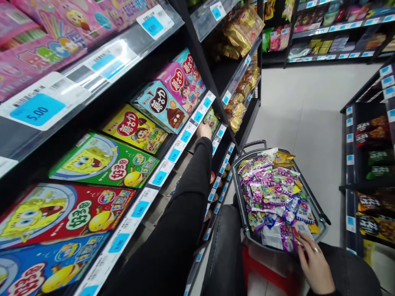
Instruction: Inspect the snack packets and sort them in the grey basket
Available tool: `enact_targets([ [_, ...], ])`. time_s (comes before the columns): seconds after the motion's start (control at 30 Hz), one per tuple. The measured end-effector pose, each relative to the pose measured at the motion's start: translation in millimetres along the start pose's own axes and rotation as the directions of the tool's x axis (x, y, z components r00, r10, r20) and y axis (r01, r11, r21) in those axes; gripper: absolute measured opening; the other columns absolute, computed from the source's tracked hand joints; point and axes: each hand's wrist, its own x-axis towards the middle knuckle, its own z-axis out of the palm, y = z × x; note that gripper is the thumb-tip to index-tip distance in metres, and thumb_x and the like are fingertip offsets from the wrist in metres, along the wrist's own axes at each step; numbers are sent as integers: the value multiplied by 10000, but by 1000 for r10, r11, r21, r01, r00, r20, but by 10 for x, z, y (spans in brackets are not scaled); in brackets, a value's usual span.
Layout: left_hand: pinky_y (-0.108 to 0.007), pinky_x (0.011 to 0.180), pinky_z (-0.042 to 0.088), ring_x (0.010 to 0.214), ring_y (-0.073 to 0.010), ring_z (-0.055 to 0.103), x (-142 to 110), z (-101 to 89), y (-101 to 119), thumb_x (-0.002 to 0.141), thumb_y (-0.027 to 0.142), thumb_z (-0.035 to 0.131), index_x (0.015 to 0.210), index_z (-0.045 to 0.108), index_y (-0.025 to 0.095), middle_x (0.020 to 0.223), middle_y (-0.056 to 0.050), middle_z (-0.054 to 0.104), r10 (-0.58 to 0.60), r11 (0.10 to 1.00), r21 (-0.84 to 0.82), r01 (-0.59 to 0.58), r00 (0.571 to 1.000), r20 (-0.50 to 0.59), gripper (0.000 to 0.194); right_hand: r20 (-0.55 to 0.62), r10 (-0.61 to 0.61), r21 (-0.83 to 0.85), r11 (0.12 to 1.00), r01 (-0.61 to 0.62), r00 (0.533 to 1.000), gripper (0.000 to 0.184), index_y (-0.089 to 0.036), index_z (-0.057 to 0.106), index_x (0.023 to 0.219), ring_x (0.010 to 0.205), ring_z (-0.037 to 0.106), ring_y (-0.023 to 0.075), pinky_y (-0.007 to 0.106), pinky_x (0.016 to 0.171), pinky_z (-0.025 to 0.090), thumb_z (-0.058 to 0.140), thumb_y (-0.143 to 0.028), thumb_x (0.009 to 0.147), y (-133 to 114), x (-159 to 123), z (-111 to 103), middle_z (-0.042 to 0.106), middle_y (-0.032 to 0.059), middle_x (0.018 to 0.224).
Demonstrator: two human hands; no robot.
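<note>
My left hand [204, 130] reaches onto the shelf below the row of boxes, with its fingers closed at a small green snack packet [211, 120]. The price rail and the back of the hand hide part of the fingers. My right hand [314, 261], wearing a ring, has its fingers stretched out over the near right rim of a shopping basket [239, 193]. Its fingertips touch the small packets there. Purple and white snack packets [271, 191] are heaped in the basket, a few yellow ones among them.
Colourful snack boxes [132, 127] line the left shelf above price labels [160, 177]. Gold packets [243, 31] hang over a shelf further along. A red stool [271, 275] is under the basket. Another shelf unit [352, 172] bounds the tiled aisle [296, 107] on the right.
</note>
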Motion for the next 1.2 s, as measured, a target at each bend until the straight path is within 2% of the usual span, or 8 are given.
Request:
enact_targets([
  [0.1,-411,993,311,1122,-227,503,-164,22,-37,860,253,500,1033,590,90,1133,-114,615,11,999,50,0,974,-225,254,-6,167,117,979,-165,986,345,-524,520,1081,934,639,357,567,803,517,448,-420,760,-20,-71,-77,660,76,993],
  [0.27,-322,1001,335,1113,-178,501,-773,63,134,887,171,398,987,596,71,1102,-124,601,182,983,34,-179,958,-219,243,123,474,340,805,-486,872,229,-418,653,801,872,656,375,564,802,513,525,-555,668,-466,258,-197,698,73,877],
  [0.4,-358,1049,323,1056,-171,549,-1787,240,386,872,192,442,917,638,173,1006,-61,646,360,931,-68,-359,933,-3,202,559,417,701,224,-677,716,506,-236,581,1057,788,682,312,497,695,553,560,-585,691,-1139,810,-367,685,136,984],
  [0.5,-402,1059,333,923,-155,611,-2615,369,538,857,167,471,959,660,225,903,-33,678,644,765,-248,-594,705,296,223,499,279,859,-35,-511,820,616,-245,510,1170,1019,618,296,490,834,512,485,-660,714,-1420,1217,-492,626,123,1150],
  [0.63,-503,1097,231,963,-174,605,-3163,555,630,839,181,523,999,662,259,897,-25,697,754,656,-430,-620,519,403,226,387,312,894,103,-436,867,497,-230,527,1175,1100,568,263,437,916,480,568,-480,748,-1283,1572,-601,616,86,1171],
  [0.83,-552,1076,194,1307,-341,302,-2778,825,425,656,443,709,1137,619,259,1364,-99,450,400,864,-487,-128,762,509,523,553,176,779,236,-580,814,568,-202,487,1225,958,640,270,442,791,540,632,-389,708,-647,1822,-626,657,92,1096],
  [1.0,-427,1013,363,1291,-301,358,-2585,1019,73,630,296,749,1238,540,256,1394,-104,413,300,681,-579,448,551,779,644,726,120,624,298,-722,677,564,-176,532,1166,899,658,274,446,736,547,650,-441,683,-286,1821,-488,686,101,1005],
  [1.2,-416,1024,343,1273,-293,390,-2696,1173,-76,572,191,776,1054,669,203,1360,-110,454,228,684,-544,486,566,793,494,453,205,677,554,-485,868,732,-187,485,1230,1083,583,275,411,904,488,774,-341,575,-143,1806,-397,591,114,1218],
])
